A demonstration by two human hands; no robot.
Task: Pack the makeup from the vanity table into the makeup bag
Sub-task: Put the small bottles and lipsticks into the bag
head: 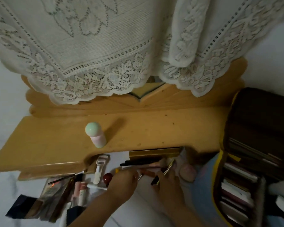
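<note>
Loose makeup lies on the white surface below the wooden vanity shelf [154, 128]: black pencils [141, 162], pink tubes [81, 188], a red round item [107, 177] and a white tool [99, 169]. My right hand [170, 184] pinches a thin gold stick with a black end [168, 168] over this pile. My left hand [123, 179] hovers with curled fingers beside the red item. A silvery tip shows at its fingertips, and whether it holds that is unclear. The brown makeup bag with yellow trim [252, 136] stands open at the right, with flat palettes inside.
A pink bottle with a green dome cap [95, 136] stands on the shelf. A gold box [154, 152] sits under the shelf edge. Dark palettes [38, 205] lie at the lower left. A pink round item [188, 173] rests near the bag. A lace cloth [105, 54] hangs above.
</note>
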